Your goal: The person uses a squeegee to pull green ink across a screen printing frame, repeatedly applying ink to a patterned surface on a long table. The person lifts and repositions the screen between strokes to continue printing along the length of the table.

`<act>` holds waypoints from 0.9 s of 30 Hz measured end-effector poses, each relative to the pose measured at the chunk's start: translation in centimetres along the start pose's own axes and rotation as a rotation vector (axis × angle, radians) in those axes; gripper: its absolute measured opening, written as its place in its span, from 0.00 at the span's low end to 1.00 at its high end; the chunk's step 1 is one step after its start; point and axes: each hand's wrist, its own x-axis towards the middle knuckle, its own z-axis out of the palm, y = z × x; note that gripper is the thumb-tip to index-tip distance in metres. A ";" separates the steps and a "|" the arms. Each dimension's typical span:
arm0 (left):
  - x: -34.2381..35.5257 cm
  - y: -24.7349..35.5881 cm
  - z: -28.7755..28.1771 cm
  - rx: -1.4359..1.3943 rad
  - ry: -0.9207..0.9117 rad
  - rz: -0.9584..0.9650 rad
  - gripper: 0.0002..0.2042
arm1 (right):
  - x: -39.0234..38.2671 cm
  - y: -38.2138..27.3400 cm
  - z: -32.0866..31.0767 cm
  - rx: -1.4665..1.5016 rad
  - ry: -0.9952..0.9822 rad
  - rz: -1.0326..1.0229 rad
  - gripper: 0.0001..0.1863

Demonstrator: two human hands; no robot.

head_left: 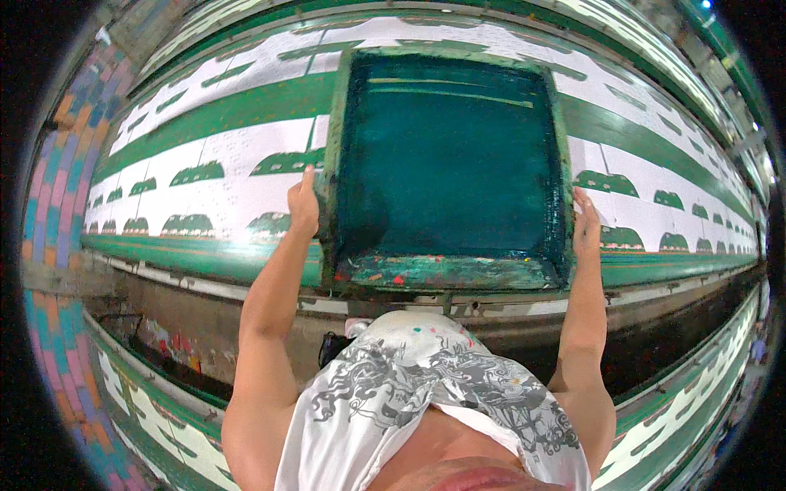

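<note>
A large screen frame (446, 155) with a dark teal mesh and paint-smeared rim lies over a long printing bed (634, 131) carrying white pieces printed with green shapes. My left hand (303, 203) is closed at the frame's left side, thumb upward and fingers partly hidden against the edge. My right hand (584, 217) grips the opposite side, its fingers bent along the outer edge. Two pale streaks cross the upper part of the mesh, and red and pink flecks mark the near rim.
A rail (483, 305) runs along the bed's near side above a dark gap. More long beds with printed pieces (147, 399) lie behind me and beyond this one. Multicoloured paving or blocks (61, 180) line the left, and metal beams stand at the far right.
</note>
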 end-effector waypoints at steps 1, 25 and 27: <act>-0.7 0.1 0.3 -0.038 0.009 0.019 0.31 | 0.0 0.0 0.4 0.001 0.001 -0.011 0.40; -1.1 -2.0 2.3 0.409 -0.153 0.198 0.36 | -15.1 -2.8 7.9 -0.907 -0.503 -0.416 0.20; -1.6 -1.2 2.0 0.522 -0.137 0.210 0.38 | -17.4 -4.1 11.4 -1.062 -0.533 -0.529 0.24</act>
